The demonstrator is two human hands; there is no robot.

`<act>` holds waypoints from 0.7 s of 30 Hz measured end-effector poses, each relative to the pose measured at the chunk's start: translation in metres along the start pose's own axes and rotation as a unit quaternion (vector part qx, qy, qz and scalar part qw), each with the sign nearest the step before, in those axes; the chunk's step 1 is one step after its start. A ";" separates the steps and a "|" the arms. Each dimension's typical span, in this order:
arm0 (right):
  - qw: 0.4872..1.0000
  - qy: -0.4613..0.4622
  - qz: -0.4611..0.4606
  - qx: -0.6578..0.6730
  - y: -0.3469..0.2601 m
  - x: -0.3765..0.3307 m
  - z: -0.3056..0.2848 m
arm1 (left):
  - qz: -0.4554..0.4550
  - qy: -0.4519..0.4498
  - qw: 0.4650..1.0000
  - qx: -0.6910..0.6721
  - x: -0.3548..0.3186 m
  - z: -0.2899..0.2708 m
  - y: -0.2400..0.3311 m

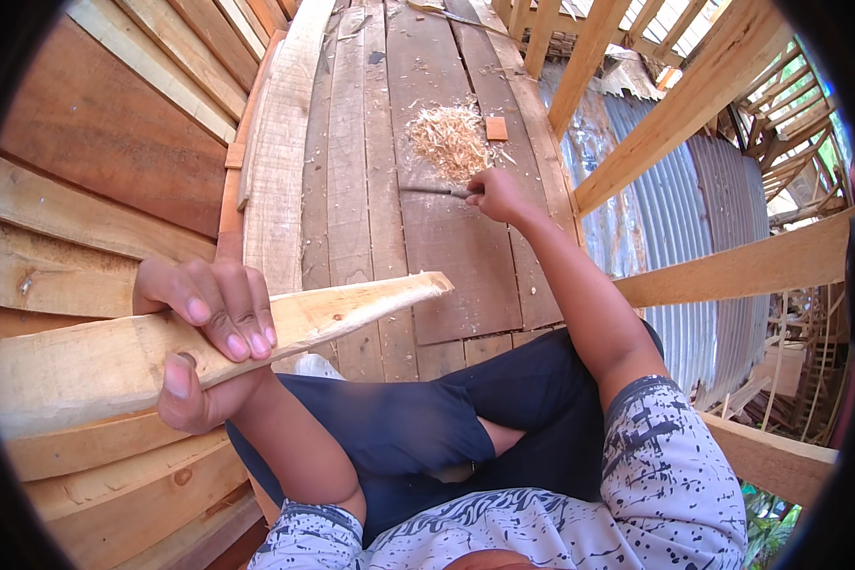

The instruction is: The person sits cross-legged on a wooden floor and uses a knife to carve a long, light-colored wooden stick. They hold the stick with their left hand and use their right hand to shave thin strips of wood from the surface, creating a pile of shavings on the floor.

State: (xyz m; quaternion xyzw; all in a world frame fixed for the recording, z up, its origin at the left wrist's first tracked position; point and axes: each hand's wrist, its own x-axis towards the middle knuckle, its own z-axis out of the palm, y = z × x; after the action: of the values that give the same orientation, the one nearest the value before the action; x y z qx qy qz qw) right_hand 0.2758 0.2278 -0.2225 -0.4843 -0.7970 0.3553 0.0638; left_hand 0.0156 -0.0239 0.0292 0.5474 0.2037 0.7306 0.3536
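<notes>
A long pale wooden plank (356, 309) crosses in front of me on the left, its far end carved to a taper. My left hand (214, 318) is wrapped around it, fingers over the top face and thumb on the lower edge. Farther ahead, my right hand (496, 195) is closed on a knife (432, 190). Its narrow dark blade points left, low over the boards, and looks slightly blurred; the handle is hidden in my fist. The blade is apart from the plank. Just beyond the knife lies a heap of curly wood shavings (446, 138).
A small orange-brown wood square (497, 128) lies beside the shavings on the plank floor (351, 190). Stacked boards (76, 199) line the left side. A wooden railing (674, 114) stands on the right, with corrugated metal sheets (660, 190) beyond it. My crossed legs are close below.
</notes>
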 end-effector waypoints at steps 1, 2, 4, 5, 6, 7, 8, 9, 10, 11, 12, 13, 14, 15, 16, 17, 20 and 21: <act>1.000 0.001 0.002 0.012 -0.005 -0.002 -0.007 | -0.002 0.000 1.000 -0.002 -0.001 -0.001 0.001; 1.000 0.001 0.003 0.025 -0.010 -0.003 -0.010 | -0.005 0.000 1.000 -0.004 -0.001 -0.001 0.002; 0.990 -0.121 -0.065 0.010 -0.012 -0.004 -0.012 | -0.011 0.002 1.000 -0.013 -0.003 -0.002 0.002; 0.979 -0.181 -0.097 0.001 -0.012 -0.005 -0.013 | -0.014 0.005 1.000 -0.020 -0.004 -0.003 0.002; 0.977 -0.188 -0.098 -0.024 -0.015 -0.006 -0.010 | -0.017 0.008 0.999 -0.027 -0.004 -0.003 0.002; 0.990 -0.121 -0.068 -0.011 -0.013 -0.006 -0.006 | -0.019 0.004 0.999 -0.034 -0.004 -0.003 0.001; 0.998 -0.053 -0.038 0.003 -0.008 -0.005 0.001 | -0.021 0.001 0.999 -0.040 -0.003 -0.003 0.000; 1.000 0.015 -0.008 0.016 -0.002 -0.003 0.006 | -0.023 -0.003 0.999 -0.047 -0.002 -0.002 -0.002; 0.998 0.057 0.007 0.015 0.001 -0.001 0.008 | -0.023 -0.004 0.999 -0.048 -0.001 -0.001 -0.002; 0.995 0.099 0.022 0.015 0.006 0.002 0.007 | -0.023 -0.005 0.999 -0.049 0.000 0.000 -0.003; 0.989 0.142 0.037 0.014 0.011 0.003 0.007 | -0.023 -0.007 0.998 -0.050 0.000 0.001 -0.004; 0.993 0.102 0.033 0.040 0.004 0.003 0.006 | -0.025 -0.006 0.999 -0.043 -0.001 -0.001 -0.002; 0.996 0.062 0.029 0.063 -0.006 0.001 -0.001 | -0.025 -0.005 0.999 -0.037 -0.003 -0.003 0.000; 0.996 0.022 0.025 0.087 -0.015 -0.001 -0.004 | -0.026 -0.003 0.999 -0.031 -0.004 -0.005 0.003; 0.998 0.038 0.019 0.052 -0.010 -0.002 -0.003 | -0.026 -0.007 0.999 -0.034 -0.004 -0.006 0.002; 0.998 0.054 0.012 0.018 -0.005 -0.001 0.001 | -0.025 -0.010 0.999 -0.036 -0.004 -0.006 0.001; 0.989 0.145 0.026 -0.003 0.015 0.003 0.015 | -0.023 -0.020 0.999 -0.044 -0.002 -0.003 -0.004; 0.983 0.183 0.036 0.003 0.024 0.005 0.017 | -0.022 -0.024 0.998 -0.047 -0.001 -0.002 -0.006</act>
State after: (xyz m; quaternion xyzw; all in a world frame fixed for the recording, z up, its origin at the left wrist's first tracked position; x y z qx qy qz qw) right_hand 0.2825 0.2297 -0.2515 -0.5690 -0.7530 0.2654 0.1970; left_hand 0.0153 -0.0203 0.0241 0.5428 0.1724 0.7183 0.3997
